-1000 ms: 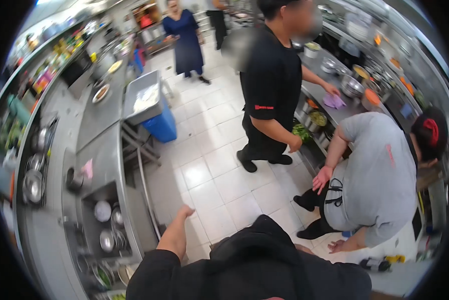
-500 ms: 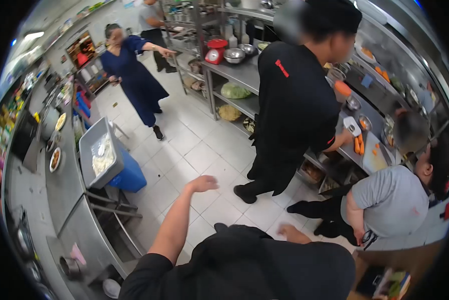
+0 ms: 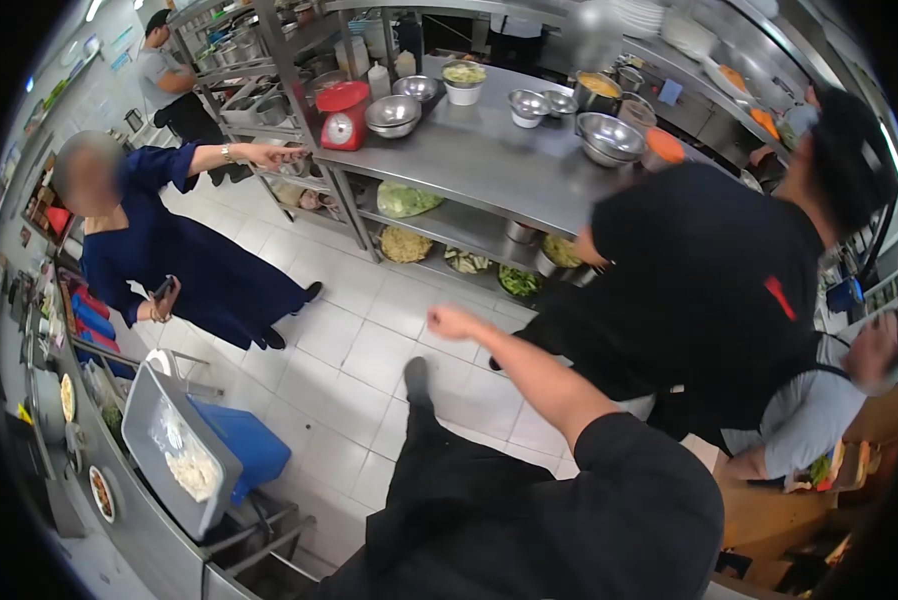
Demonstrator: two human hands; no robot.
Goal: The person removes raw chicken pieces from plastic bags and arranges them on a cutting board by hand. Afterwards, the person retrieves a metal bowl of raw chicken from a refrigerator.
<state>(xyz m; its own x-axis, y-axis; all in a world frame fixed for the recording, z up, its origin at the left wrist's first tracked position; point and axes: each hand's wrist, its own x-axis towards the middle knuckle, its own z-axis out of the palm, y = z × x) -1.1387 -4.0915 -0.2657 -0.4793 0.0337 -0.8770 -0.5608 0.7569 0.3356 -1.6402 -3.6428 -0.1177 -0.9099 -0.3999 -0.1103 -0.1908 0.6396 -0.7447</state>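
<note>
My right hand (image 3: 453,322) is out in front of me over the white tiled floor (image 3: 369,345). Its fingers look curled in, and nothing shows in them. It touches nothing. Beyond it stands a steel counter (image 3: 469,170) with a red scale (image 3: 344,116), metal bowls (image 3: 393,115) and tubs on top. My left hand is out of the frame.
On the left a person in dark blue (image 3: 189,235) points with one arm and holds a phone. A person in black (image 3: 709,290) is close at my right, beside one in grey (image 3: 804,410). A grey bin (image 3: 149,440) stands lower left by a counter.
The view has swung right, toward the scale and shelves. My left hand has left the frame, and my right arm now reaches forward. The person in blue appears nearer.
</note>
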